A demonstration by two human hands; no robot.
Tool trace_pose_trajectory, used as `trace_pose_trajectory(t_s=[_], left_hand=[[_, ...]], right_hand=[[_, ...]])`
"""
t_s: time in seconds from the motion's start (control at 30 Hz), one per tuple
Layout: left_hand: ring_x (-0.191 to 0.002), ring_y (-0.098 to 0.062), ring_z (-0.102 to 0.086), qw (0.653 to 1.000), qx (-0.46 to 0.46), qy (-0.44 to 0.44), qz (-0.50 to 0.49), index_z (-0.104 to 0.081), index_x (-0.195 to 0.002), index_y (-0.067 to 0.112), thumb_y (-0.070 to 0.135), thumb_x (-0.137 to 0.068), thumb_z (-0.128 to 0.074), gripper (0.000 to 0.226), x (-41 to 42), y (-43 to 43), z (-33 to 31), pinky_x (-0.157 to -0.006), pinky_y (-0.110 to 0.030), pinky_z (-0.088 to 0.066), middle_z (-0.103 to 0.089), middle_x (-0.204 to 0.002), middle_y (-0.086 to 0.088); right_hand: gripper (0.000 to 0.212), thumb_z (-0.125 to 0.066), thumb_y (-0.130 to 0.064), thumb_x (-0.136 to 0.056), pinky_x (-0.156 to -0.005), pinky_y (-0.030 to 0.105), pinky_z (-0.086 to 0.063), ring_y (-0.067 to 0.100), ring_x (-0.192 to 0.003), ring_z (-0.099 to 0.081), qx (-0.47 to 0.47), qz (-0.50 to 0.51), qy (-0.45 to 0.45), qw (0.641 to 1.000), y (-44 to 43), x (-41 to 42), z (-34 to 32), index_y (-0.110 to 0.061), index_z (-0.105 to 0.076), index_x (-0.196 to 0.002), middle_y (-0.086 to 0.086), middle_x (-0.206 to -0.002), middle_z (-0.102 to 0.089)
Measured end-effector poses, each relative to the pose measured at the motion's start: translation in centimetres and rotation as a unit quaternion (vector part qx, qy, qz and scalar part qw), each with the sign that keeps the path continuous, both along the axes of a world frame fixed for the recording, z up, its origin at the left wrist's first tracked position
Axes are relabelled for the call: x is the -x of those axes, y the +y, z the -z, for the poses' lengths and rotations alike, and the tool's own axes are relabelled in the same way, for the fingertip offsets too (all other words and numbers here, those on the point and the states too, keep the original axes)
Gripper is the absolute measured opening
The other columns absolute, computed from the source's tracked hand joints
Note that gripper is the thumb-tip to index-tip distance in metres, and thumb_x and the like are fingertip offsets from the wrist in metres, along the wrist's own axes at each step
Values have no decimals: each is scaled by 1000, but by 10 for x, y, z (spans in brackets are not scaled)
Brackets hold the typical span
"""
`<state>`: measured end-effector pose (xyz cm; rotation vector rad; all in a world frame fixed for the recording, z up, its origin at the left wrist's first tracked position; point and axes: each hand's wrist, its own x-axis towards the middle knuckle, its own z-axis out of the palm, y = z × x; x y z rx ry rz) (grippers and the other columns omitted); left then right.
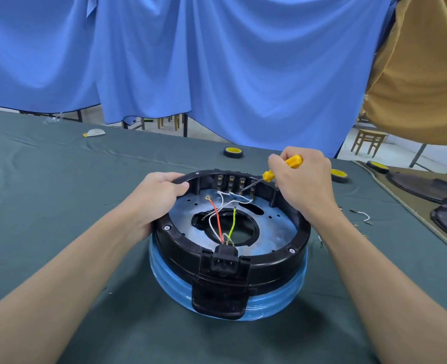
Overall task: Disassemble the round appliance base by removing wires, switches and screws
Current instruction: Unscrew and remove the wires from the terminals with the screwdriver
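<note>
Round appliance base (277, 261) sits lower centre of the frame on the green cloth (59, 206); it looks rigid and fairly weighty, its black plastic rim the soundest place to hold. My left hand (156, 195) grips that rim at its upper left, fingers curled over. My right hand (303, 185) grips the yellow screwdriver (293, 162), tip at the switches (231, 181). Wires (216, 219) look thin, floppy, easily torn. No writing I can read
</note>
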<state>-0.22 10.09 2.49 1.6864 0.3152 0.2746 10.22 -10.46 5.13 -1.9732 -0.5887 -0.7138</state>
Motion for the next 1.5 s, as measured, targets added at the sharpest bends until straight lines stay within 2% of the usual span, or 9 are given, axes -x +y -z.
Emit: trace_pose_trajectory(t_s=[0.1, 0.23, 0.33, 0.6, 0.83, 1.13, 1.33, 1.43, 1.5], left_hand=[[-89, -26, -73, 1000, -4, 1, -4, -76, -100, 15, 7, -101, -49, 28, 0, -1, 0, -84, -38, -56, -77, -98, -10], [-98, -30, -72, 1000, -10, 8, 8, -76, -100, 16, 8, -102, -48, 29, 1, -3, 1, -91, -42, -54, -77, -99, -9], [-99, -30, -72, 1000, -7, 9, 8, -76, -101, 17, 8, -102, -49, 29, 0, -3, 1, -90, -42, -54, -77, -100, -9], [-110, -35, -66, 1000, -16, 12, 4, -77, -101, 19, 10, -101, -50, 29, -2, 0, 3, -103, -54, -46, -74, -108, -13], [-102, -30, -70, 1000, -24, 10, -1, -77, -98, 20, 9, -101, -49, 30, -2, 0, 2, -97, -46, -51, -76, -103, -9], [-100, -31, -71, 1000, -23, 12, -1, -76, -101, 19, 9, -101, -49, 28, 1, -2, -1, -94, -45, -53, -76, -101, -9], [-94, -28, -73, 1000, -16, 11, -2, -76, -102, 17, 9, -102, -49, 28, 2, -4, 0, -87, -38, -55, -77, -99, -9], [-99, -30, -71, 1000, -12, 11, -1, -75, -103, 17, 9, -102, -49, 28, 1, -5, 0, -92, -42, -54, -76, -100, -9], [-100, -31, -71, 1000, -11, 11, -2, -76, -103, 17, 9, -102, -49, 28, 1, -5, -1, -94, -44, -53, -76, -101, -9]], right_hand=[[35, -55, -13, -80, -62, 24, -27, 13, -48, -33, 19, -4, -9, 1000, 2, -1, -5, -6, -35, -52, -5, -40, -30], [31, -53, -10, -77, -40, 13, -24, 13, -38, -34, 19, -7, 33, 999, 2, -13, -16, 7, -38, -57, -8, -29, -34], [31, -51, -8, -77, -34, 14, -24, 8, -34, -38, 4, -12, 84, 996, 5, -26, -20, -2, -35, -52, -9, -27, -38], [39, -56, -5, -71, -47, 26, -20, 16, -33, -27, -51, -40, 205, 977, 19, -59, -32, -16, -25, -50, -10, -32, -26], [39, -55, -3, -68, -48, 25, -14, 20, -53, -19, -67, -64, 243, 966, 25, -72, -35, -19, -23, -53, -1, -48, -21], [36, -53, -3, -67, -50, 27, -14, 20, -50, -18, -72, -28, 263, 962, 28, -69, -37, -18, -21, -60, -1, -51, -22], [38, -53, -4, -69, -48, 26, -15, 23, -55, -23, -46, -86, 216, 971, 21, -64, -33, -19, -23, -50, -4, -44, -21], [42, -51, -7, -67, -51, 30, -16, 18, -41, -23, -26, -126, 169, 977, 16, -60, -30, -21, -22, -40, -6, -41, -17], [38, -51, -11, -64, -53, 35, -16, 19, -46, -19, -18, -140, 148, 979, 16, -57, -31, -20, -22, -40, -4, -45, -14]])
